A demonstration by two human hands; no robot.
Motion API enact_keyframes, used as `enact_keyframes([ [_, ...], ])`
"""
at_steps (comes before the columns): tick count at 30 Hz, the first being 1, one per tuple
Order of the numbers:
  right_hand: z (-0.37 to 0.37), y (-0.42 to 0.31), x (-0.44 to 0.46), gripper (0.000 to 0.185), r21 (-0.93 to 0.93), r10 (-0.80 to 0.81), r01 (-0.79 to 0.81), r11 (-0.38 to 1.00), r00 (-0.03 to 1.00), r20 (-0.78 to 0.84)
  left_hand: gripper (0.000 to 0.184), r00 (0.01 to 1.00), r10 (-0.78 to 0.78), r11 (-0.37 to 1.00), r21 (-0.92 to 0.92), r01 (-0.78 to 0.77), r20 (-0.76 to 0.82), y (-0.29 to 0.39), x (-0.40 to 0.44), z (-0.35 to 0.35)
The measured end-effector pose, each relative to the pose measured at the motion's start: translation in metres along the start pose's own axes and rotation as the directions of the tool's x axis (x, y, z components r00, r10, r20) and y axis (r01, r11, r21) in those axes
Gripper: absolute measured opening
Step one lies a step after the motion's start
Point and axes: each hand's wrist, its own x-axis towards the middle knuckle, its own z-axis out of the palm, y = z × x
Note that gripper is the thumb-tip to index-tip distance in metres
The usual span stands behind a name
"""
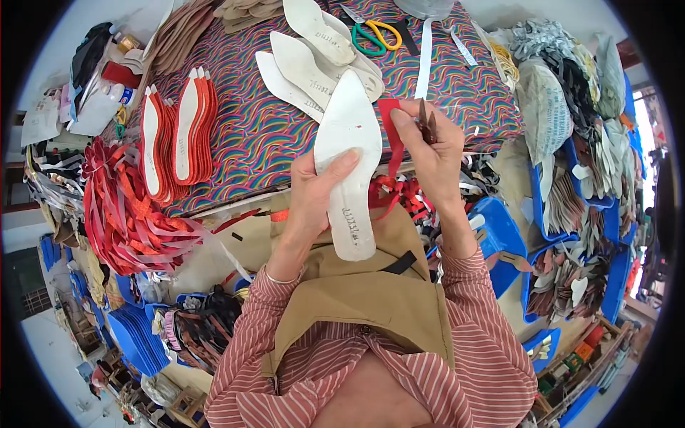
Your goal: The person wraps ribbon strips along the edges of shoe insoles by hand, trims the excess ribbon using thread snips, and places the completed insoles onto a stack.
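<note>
White insole (348,164) held up over the tabletop's (246,153) near edge, toe toward the far edge. Left hand (314,189): fingers pinching it, thumb on top. Right hand (437,146), just beside: fingers pinching red strip (394,135), also gripping what look like dark snips (427,125), partly hidden. Beyond, loose insoles (302,65), mid-tabletop. Red-edged stacks (189,132) by near left corner; scissors (369,24) toward far edge.
</note>
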Motion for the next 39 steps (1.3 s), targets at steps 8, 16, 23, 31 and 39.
enact_keyframes([
  [8, 0.002, 0.000, -0.002, 0.011, -0.041, -0.139, 0.140, 0.989, 0.990, 0.028, 0.022, 0.997, 0.045, 0.994, 0.093, -0.051, 0.060, 0.007, -0.006, 0.003],
  [16, -0.005, -0.011, -0.003, 0.009, 0.138, 0.039, -0.047, 0.989, 0.997, 0.065, 0.021, 0.993, 0.073, 0.991, 0.110, -0.083, 0.091, 0.006, -0.006, 0.002],
  [23, 0.000, -0.020, 0.002, 0.008, 0.273, 0.237, -0.263, 0.925, 0.964, 0.124, 0.022, 0.981, 0.142, 0.961, 0.218, -0.168, 0.131, 0.010, -0.015, 0.007],
  [31, 0.008, -0.018, -0.002, 0.009, 0.065, 0.198, -0.207, 0.976, 0.972, 0.127, 0.021, 0.970, 0.244, 0.951, 0.194, -0.241, 0.010, 0.023, 0.000, 0.011],
  [39, 0.022, -0.003, -0.053, 0.009, -0.007, 0.125, -0.125, 0.992, 0.983, 0.138, 0.020, 0.977, 0.208, 0.975, 0.091, -0.203, -0.045, 0.028, -0.004, 0.017],
])
